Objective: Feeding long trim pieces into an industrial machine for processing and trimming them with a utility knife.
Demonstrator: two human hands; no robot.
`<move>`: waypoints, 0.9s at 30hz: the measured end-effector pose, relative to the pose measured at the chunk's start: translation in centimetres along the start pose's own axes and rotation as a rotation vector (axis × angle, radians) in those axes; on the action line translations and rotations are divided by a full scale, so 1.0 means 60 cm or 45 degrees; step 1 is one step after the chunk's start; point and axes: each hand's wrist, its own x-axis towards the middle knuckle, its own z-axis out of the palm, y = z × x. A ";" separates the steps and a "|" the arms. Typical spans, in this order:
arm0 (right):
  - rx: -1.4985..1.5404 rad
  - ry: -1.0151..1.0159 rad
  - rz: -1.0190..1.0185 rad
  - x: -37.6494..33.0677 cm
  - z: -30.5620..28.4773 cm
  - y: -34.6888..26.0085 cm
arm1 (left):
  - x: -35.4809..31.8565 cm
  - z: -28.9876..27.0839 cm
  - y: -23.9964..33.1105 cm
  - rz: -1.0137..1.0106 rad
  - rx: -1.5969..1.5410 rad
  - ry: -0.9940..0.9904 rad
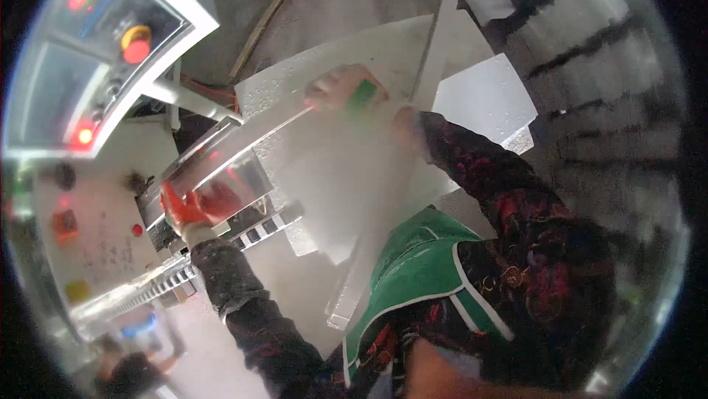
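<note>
While the left hand splays by clear panelling, the right hand, grip unclear, overlies flat, speckled sheeting.

1 pale sheet lies spread out, crossed diagonally by 1 long whitish strip.

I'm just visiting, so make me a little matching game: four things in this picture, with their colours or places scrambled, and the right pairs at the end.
Things:
1. Mushroom-shaped button
2. Apron
3. Left hand
4. Long pale bar

Colours or places:
A. Green, edged in white
B. Slanting across the middle of the view
C. Red and yellow, on the panel at upper left
D. Looks orange-red, beyond a dark sleeve

Pairs: 1-C, 2-A, 3-D, 4-B
</note>
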 end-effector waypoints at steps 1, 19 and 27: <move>-0.001 -0.007 0.011 0.008 0.000 -0.007 | 0.008 -0.002 0.007 -0.084 -0.037 0.029; -0.095 -0.296 -0.198 0.149 0.017 -0.120 | -0.740 -0.060 0.012 0.162 0.209 0.628; -0.046 -0.105 -0.378 0.196 0.086 -0.165 | -0.973 -0.089 -0.103 -0.127 0.121 1.313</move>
